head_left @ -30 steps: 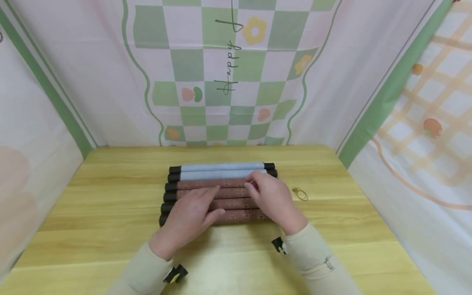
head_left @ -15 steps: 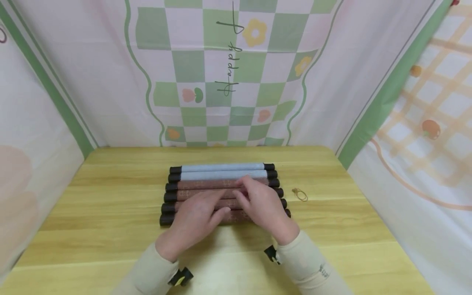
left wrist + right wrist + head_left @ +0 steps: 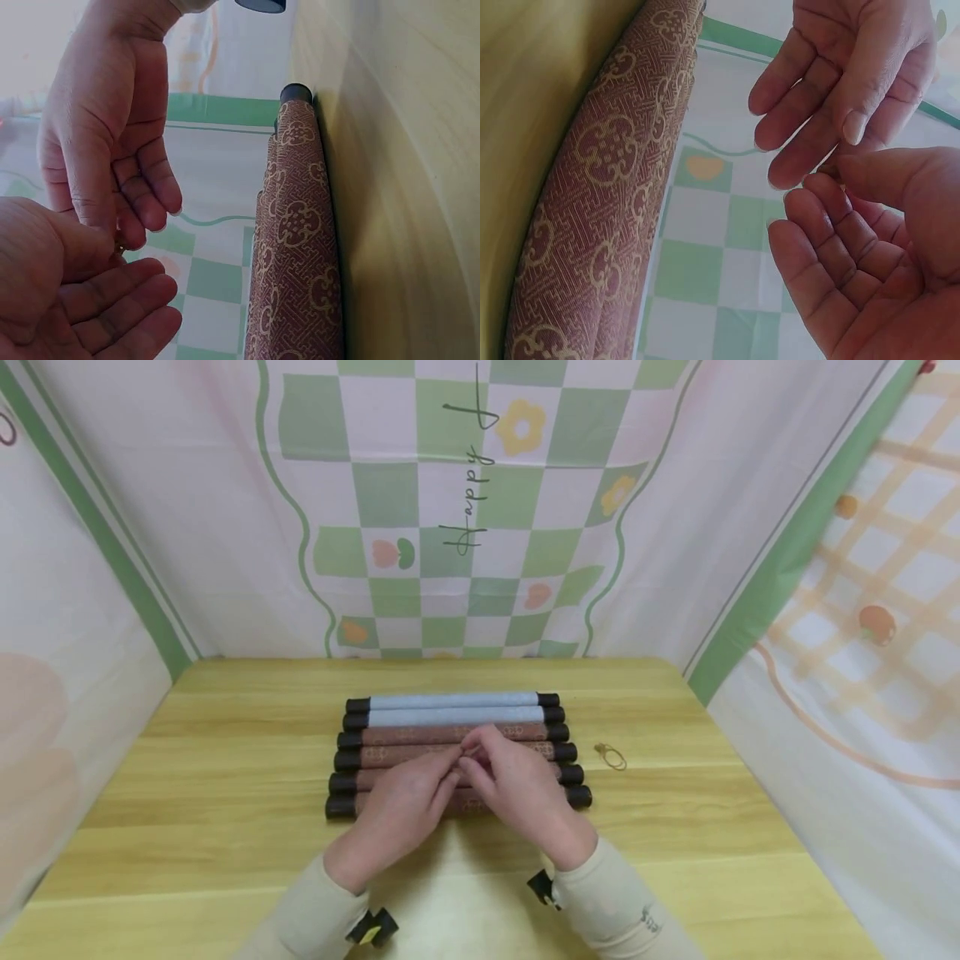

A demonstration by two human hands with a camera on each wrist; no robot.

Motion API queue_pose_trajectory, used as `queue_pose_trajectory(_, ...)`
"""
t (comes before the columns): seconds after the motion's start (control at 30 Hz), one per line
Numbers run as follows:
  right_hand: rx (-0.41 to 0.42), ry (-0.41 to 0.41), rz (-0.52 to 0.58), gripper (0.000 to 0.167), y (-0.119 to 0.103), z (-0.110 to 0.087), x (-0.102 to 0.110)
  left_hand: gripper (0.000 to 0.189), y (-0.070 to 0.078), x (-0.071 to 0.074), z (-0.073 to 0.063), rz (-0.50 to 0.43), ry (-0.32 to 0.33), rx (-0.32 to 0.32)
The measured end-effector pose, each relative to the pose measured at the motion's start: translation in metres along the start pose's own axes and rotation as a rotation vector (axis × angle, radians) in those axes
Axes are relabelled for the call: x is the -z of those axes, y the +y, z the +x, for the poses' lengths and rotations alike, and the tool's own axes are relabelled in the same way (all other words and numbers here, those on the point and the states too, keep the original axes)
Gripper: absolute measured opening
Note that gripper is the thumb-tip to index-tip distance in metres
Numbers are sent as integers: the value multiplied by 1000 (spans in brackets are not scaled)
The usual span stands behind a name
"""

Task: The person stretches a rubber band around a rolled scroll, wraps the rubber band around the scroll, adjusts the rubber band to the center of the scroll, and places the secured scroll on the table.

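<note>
In the head view my left hand (image 3: 405, 793) and right hand (image 3: 525, 789) meet fingertip to fingertip above a row of rolled scrolls. Thumb and forefinger of the right hand pinch a tiny brass-coloured piece (image 3: 829, 171), whose shape the fingers mostly hide. The left hand's thumb and forefinger close on the same spot, and the piece (image 3: 119, 245) peeks out between them in the left wrist view. Below lie several brown scrolls (image 3: 412, 733) with gold patterns and black ends. Behind them are two light blue scrolls (image 3: 453, 701), also black-ended.
A thin tan loop (image 3: 614, 757) with a small bead-like end lies right of the scrolls on the wooden table (image 3: 697, 860). Patterned cloth (image 3: 498, 510) hangs behind the table and at both sides.
My right hand has moved left from the scrolls' right part to the left hand. The left hand has shifted slightly right, and the fingertips now meet. The scrolls stay put.
</note>
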State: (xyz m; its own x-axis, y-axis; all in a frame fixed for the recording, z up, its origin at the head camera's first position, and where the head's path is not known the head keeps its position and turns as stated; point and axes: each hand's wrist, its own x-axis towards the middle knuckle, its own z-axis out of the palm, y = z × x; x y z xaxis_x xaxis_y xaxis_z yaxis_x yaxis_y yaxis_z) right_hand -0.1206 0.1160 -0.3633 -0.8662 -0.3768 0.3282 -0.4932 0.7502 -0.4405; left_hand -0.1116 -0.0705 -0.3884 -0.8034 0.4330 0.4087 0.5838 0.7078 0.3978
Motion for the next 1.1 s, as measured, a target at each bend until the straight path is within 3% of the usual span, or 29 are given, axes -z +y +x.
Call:
queue_pose_trajectory(0.2,42,15,-7,19,0,-1,-3,31,0,2,0,-45,21,38)
queue_pose_trajectory(0.7,73,52,-42,12,-2,-3,-7,16,-6,1,-1,-98,172,42)
queue_pose_trajectory(1.1,87,60,-55,6,-1,-3,-6,16,-6,1,-2,-130,188,79)
